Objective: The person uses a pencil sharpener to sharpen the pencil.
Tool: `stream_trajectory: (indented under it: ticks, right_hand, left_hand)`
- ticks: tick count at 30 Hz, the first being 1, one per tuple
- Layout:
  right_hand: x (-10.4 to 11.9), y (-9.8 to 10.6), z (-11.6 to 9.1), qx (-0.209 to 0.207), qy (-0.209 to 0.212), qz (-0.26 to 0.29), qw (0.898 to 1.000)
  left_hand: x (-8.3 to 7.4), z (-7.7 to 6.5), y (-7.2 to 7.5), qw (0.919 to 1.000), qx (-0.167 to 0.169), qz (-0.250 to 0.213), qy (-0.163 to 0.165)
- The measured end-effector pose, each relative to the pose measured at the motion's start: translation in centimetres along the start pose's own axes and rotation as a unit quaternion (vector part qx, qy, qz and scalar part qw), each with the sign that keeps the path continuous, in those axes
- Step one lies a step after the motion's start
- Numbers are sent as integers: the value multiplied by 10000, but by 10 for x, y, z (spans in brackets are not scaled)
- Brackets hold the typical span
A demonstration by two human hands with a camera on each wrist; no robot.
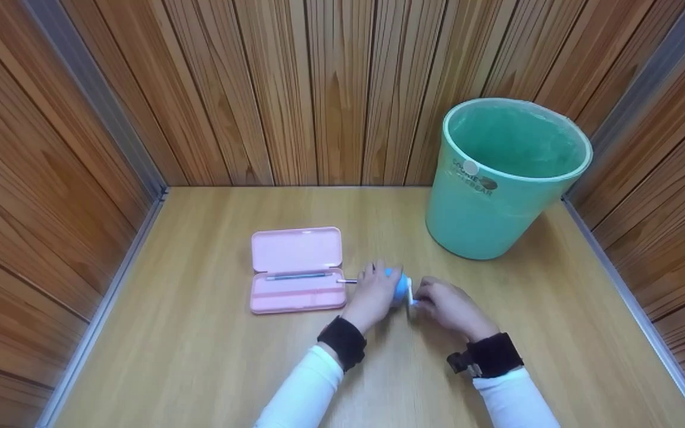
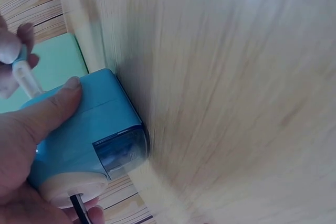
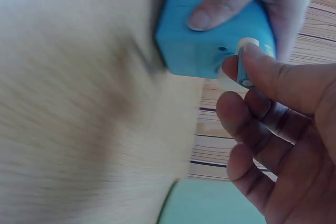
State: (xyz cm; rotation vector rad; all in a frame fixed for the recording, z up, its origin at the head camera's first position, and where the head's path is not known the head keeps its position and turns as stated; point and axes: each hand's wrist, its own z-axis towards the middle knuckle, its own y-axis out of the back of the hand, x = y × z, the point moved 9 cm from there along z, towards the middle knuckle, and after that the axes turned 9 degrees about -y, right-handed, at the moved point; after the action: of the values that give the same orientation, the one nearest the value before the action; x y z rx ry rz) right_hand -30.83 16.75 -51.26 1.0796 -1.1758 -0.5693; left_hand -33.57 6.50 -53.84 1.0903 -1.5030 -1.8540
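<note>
A blue crank pencil sharpener (image 2: 89, 124) stands on the table, its dark clear shavings drawer showing in the left wrist view. My left hand (image 1: 373, 292) grips the sharpener's body from above, thumb lying across it. A dark pencil (image 2: 80, 209) sticks out of the sharpener's pale round front and points left toward the pencil case. With thumb and forefinger, my right hand (image 1: 446, 303) pinches the blue knob of the white crank handle (image 1: 410, 291); its other fingers are loosely bent.
An open pink pencil case (image 1: 298, 302) lies left of the sharpener, with a blue pencil (image 1: 299, 276) inside. At the back right stands a green waste bin (image 1: 479, 208) with a liner. Wooden panels (image 1: 336, 89) wall the table on three sides.
</note>
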Motion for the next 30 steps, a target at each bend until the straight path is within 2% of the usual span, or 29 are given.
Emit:
stream_trajectory:
  ticks: [7,11,18,21,28,30]
  right_hand:
    - [0,7,1,13,-185,41,9998]
    - [0,11,4,-55,-246,126,9996]
    - [0,15,4,-223,-256,174,9993]
    - [0,19,4,-423,-216,207,9987]
    - [4,31,9,-1128,292,210,9930]
    - [3,34,12,-1226,319,236,9917]
  left_hand:
    - [2,0,-3,9996,176,-165,120]
    - [4,0,-1,9994,135,-261,160]
    - [2,0,-3,9997,120,-167,100]
    - [2,0,-3,9999,100,-126,43]
    - [2,1,-3,9999,114,-2,58]
    - [2,2,-4,9998,156,64,62]
